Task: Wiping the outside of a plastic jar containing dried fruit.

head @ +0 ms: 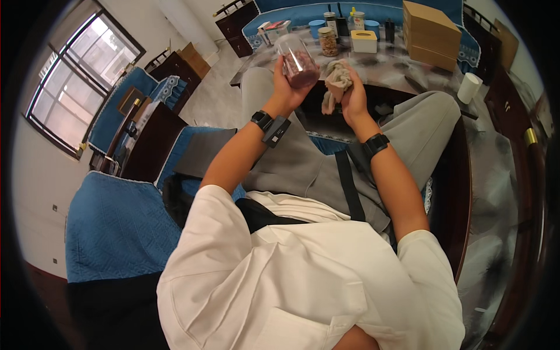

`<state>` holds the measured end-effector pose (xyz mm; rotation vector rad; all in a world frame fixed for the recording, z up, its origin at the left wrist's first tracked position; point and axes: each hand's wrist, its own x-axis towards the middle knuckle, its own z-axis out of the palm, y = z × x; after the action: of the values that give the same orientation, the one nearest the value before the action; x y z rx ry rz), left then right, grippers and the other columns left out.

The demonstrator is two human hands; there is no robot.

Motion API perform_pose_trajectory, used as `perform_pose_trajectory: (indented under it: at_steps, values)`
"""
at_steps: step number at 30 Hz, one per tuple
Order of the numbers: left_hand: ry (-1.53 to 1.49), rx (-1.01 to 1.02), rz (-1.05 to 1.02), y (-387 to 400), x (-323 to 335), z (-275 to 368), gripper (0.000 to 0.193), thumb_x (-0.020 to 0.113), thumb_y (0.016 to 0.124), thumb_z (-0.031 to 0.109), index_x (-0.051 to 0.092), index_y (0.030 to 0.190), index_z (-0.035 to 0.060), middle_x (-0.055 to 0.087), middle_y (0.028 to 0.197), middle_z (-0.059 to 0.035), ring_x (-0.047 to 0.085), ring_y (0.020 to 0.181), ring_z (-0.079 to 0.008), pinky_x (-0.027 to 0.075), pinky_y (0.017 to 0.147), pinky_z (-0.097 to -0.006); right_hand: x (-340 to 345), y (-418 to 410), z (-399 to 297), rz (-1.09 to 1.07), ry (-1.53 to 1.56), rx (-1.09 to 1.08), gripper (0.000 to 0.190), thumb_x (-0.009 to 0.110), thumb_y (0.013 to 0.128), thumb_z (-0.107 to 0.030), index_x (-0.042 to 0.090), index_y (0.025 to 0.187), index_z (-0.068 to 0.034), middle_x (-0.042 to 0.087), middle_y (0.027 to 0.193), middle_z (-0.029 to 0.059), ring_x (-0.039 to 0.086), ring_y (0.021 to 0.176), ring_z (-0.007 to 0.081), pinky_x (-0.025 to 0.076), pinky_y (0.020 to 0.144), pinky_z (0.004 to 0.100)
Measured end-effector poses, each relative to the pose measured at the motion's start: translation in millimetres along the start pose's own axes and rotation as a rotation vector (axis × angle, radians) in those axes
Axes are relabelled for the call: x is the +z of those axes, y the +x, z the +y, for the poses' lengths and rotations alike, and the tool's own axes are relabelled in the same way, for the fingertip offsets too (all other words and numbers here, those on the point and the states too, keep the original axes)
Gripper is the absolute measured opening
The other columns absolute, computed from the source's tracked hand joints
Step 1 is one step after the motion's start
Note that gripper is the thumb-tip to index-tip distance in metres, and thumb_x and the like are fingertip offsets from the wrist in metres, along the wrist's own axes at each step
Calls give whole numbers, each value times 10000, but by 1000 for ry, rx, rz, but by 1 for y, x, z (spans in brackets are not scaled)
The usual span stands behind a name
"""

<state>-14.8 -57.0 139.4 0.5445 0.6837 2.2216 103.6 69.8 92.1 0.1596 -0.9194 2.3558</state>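
Note:
My left hand grips a clear jar with reddish-brown contents and a pale top. The jar is tilted and held up in front of the table's near edge. In my right hand is a crumpled greyish-beige cloth, a short distance to the right of the jar, with one end hanging down. Jar and cloth are apart. What the jar holds is too blurred to name exactly.
Across the marble-patterned table stand a lidded jar, a tissue box, blue containers, dark bottles and a cardboard box. A white paper roll stands at the right. Blue-covered seating is at the left.

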Motion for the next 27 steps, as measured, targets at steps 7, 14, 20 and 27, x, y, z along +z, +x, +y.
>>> perform_pose_trajectory:
  at_steps: [7, 14, 20, 27]
  values:
    - [91, -248, 14, -22, -34, -24, 617, 471, 955, 564, 496, 1333, 76, 583, 1284, -145, 579, 1183, -304, 460, 1027, -490, -5, 9, 6, -122, -319, -148, 547, 492, 983, -108, 343, 1509, -77, 361, 1520, 105, 390, 1354, 202, 310, 1105, 307]
    - [187, -271, 84, -19, -62, -32, 595, 525, 930, 566, 531, 1307, 107, 615, 1249, -102, 606, 1137, -261, 472, 1012, -459, 5, 0, 18, -45, -692, 79, 567, 568, 946, -98, 379, 1477, -42, 570, 1324, 121, 558, 1155, 192, 424, 977, 285]
    - [53, -195, 170, -13, -49, -37, 594, 549, 918, 555, 535, 1302, 102, 600, 1263, -106, 586, 1156, -269, 449, 1036, -466, -15, 7, 19, -116, -693, -2, 467, 578, 934, -91, 496, 1385, -1, 605, 1272, 110, 574, 1124, 168, 435, 956, 278]
    - [-124, -203, 262, 16, -24, -53, 664, 491, 919, 615, 508, 1330, 94, 576, 1284, -137, 567, 1175, -303, 431, 1041, -494, -6, 21, -2, 17, -643, -39, 431, 564, 931, -74, 522, 1353, 5, 636, 1169, 100, 610, 1012, 158, 478, 866, 280]
